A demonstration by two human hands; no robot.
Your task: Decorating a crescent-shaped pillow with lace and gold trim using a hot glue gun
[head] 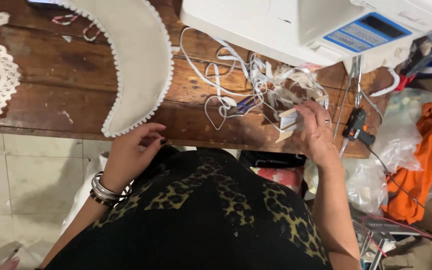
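Wooden table (76, 75) edge, right hand (316, 131) gripping spool (290, 121)

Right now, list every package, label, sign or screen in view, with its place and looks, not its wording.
Control panel: on the white sewing machine, top right; blue slanted rectangle with a dark screen strip.
Card spool: in the right hand at the table edge; small, pale, wound with white tape.
Clear plastic bags: right of the table; crumpled.

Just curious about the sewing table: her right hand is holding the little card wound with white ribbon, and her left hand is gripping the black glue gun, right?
Not quite. In the head view the left hand holds nothing, resting by the cream trimmed fabric piece; the glue gun lies untouched. The right hand does hold the ribbon card.
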